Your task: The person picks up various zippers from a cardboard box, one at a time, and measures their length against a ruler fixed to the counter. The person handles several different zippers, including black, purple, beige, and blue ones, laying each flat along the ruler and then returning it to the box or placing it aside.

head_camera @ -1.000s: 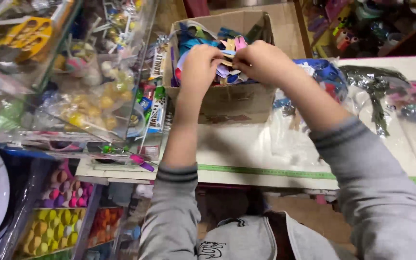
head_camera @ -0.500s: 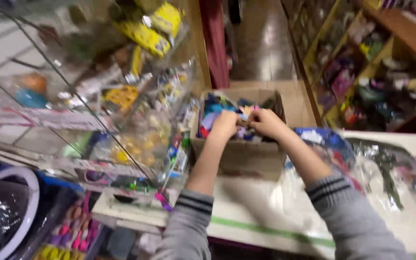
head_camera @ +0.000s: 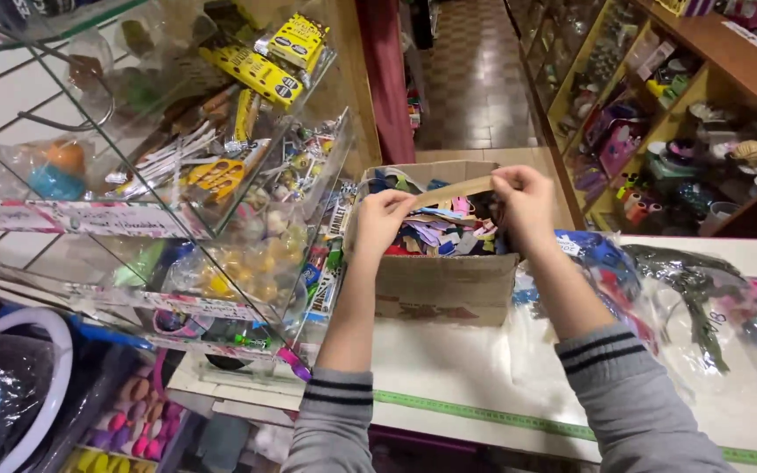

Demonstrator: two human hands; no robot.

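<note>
An open cardboard box (head_camera: 445, 285) stands on the white counter (head_camera: 449, 368), filled with several small colourful items (head_camera: 449, 229). Both my hands are raised over the box. My left hand (head_camera: 384, 219) and my right hand (head_camera: 523, 201) each pinch one end of a flat tan strip (head_camera: 453, 190), stretched between them above the box's contents. Grey sleeves with dark stripes cover my forearms.
A glass display rack (head_camera: 177, 175) packed with packaged goods stands to the left of the box. Clear plastic bags (head_camera: 685, 298) of goods lie on the counter at right. A green measuring strip (head_camera: 484, 418) runs along the counter's front edge. Wooden shelves (head_camera: 685, 123) line the aisle at far right.
My hands have lifted out of the box and drawn apart, now holding a tan strip between them. The camera has tilted upward, showing more of the aisle.
</note>
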